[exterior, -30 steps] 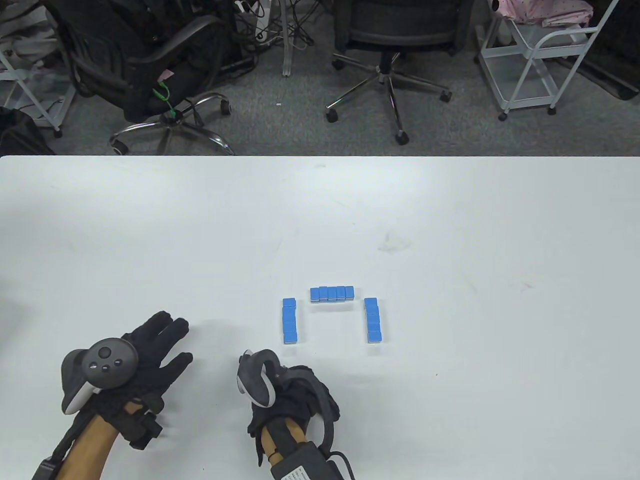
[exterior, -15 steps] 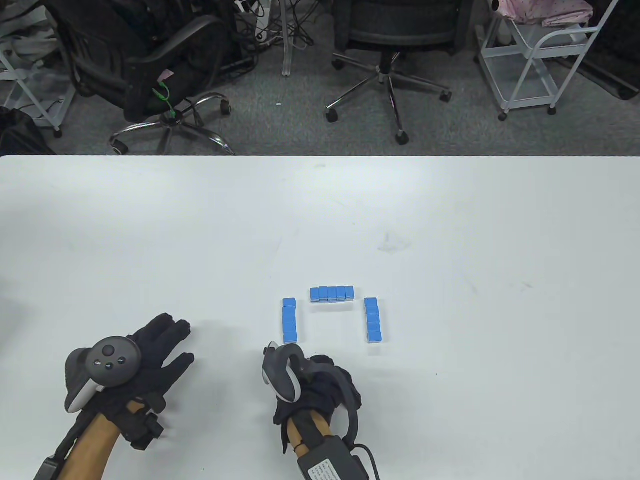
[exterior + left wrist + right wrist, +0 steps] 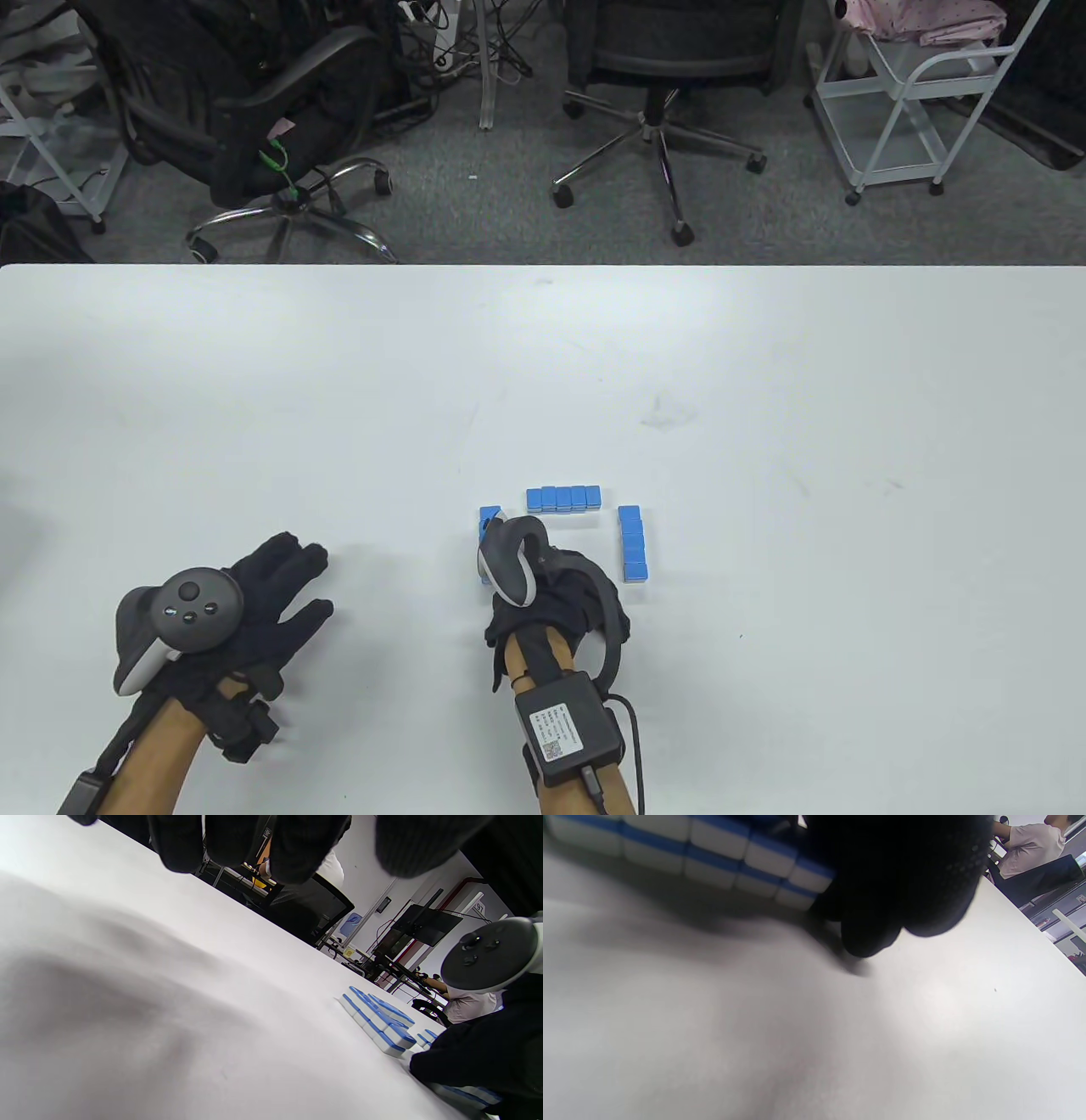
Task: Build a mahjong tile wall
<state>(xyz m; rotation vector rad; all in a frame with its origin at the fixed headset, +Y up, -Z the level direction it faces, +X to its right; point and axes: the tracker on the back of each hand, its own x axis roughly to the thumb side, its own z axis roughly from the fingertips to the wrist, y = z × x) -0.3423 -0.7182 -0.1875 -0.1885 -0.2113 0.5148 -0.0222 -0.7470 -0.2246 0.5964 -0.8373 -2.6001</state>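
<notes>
Left hand [image 3: 246, 607]: flat on the white table [image 3: 764, 424], fingers straight and spread.
Right hand [image 3: 556, 594]: knuckles up, over the left tile row [image 3: 489, 515]; grip cannot be told.

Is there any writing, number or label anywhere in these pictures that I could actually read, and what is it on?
"97": on a small sign high on the far wall, in the left wrist view; it reads only roughly.
White label on the black box strapped to the right forearm: printed lines and a code square, too small to read.
Blue mahjong tiles: no markings visible on the sides shown.
</notes>
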